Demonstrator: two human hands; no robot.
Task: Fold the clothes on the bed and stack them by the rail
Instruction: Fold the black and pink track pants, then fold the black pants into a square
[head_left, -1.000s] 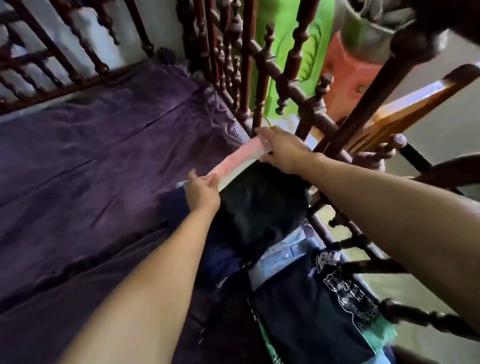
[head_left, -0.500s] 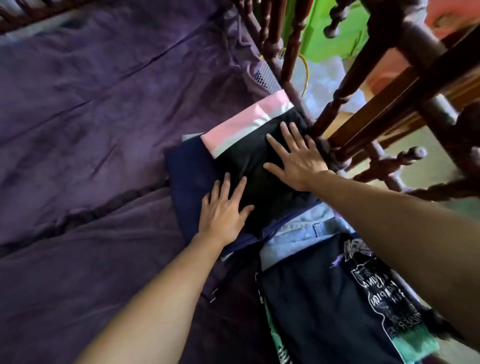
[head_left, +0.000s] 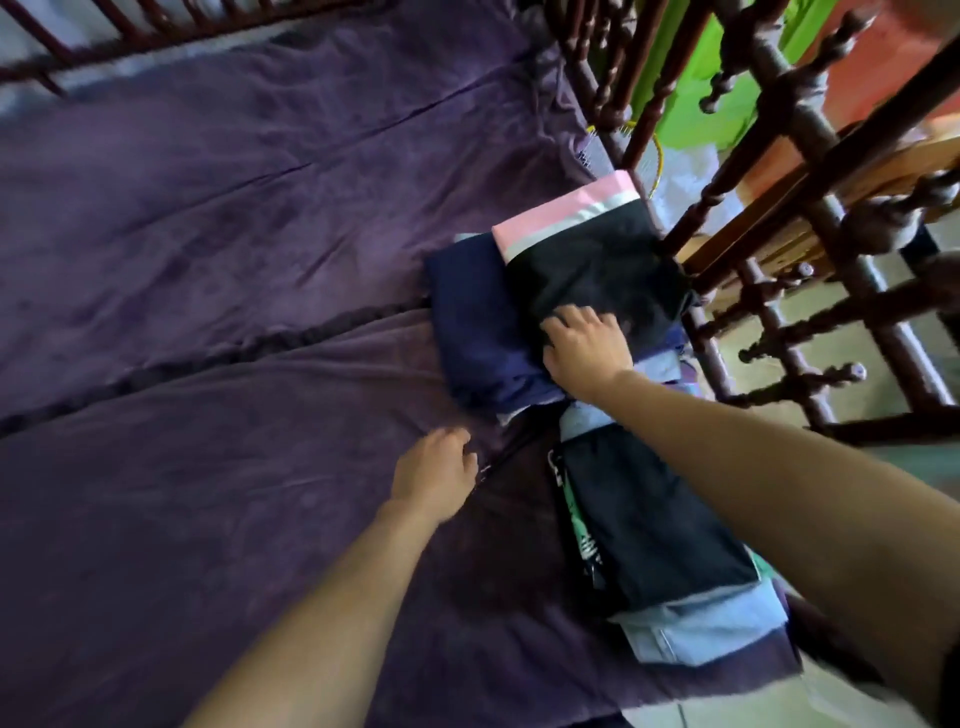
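Purple bed (head_left: 208, 260), rail (head_left: 795, 111) at 2 o'clock. Right hand (head_left: 587, 348) curled on black garment (head_left: 597, 265); left hand (head_left: 436, 475) slack, empty, at 7.

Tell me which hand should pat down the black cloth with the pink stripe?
Probably the right hand: it rests on the black garment. The left hand is off it, over the purple sheet.

beside the dark reddish-brown turned wooden rail (head_left: 675, 104), a folded black garment with pink and white bands (head_left: 597, 260) tops navy folded cloth (head_left: 472, 312) on the purple bedsheet (head_left: 208, 260).
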